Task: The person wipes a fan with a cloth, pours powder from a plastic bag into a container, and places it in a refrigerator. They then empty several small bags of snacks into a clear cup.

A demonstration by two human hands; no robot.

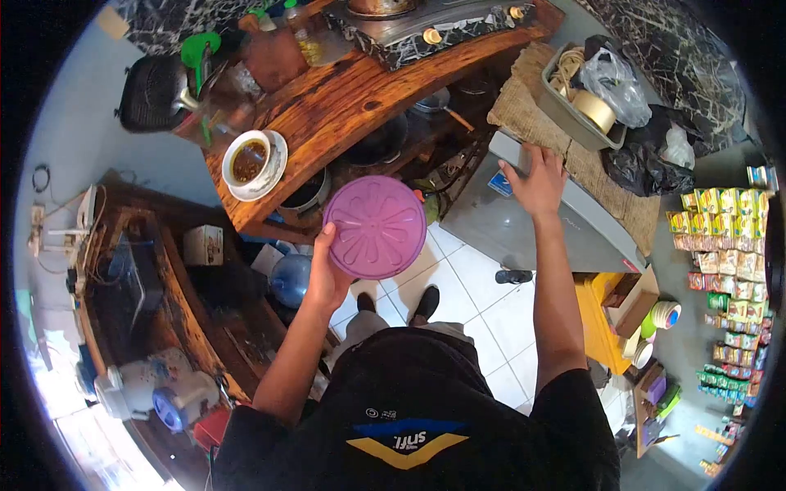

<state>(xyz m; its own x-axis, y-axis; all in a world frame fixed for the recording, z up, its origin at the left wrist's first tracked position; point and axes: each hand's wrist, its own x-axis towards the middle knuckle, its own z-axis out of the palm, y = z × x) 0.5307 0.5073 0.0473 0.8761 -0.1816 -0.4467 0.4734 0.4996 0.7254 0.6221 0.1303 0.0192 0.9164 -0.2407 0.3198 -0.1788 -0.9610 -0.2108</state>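
The left hand (326, 282) grips the purple lid (374, 227) by its edge, flat below the wooden surface (344, 106), while the right hand (538, 182) rests open-fingered on the grey box (524, 217) right of it, maybe to steady.

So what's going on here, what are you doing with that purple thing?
A person stands on a white tiled floor in a small kitchen, seen from above. The left hand holds a round purple lid by its edge, flat side up, in front of the wooden counter. The right hand rests flat on top of a grey metal appliance. On the counter a bowl of dark liquid sits on a plate, and a stove stands further back.
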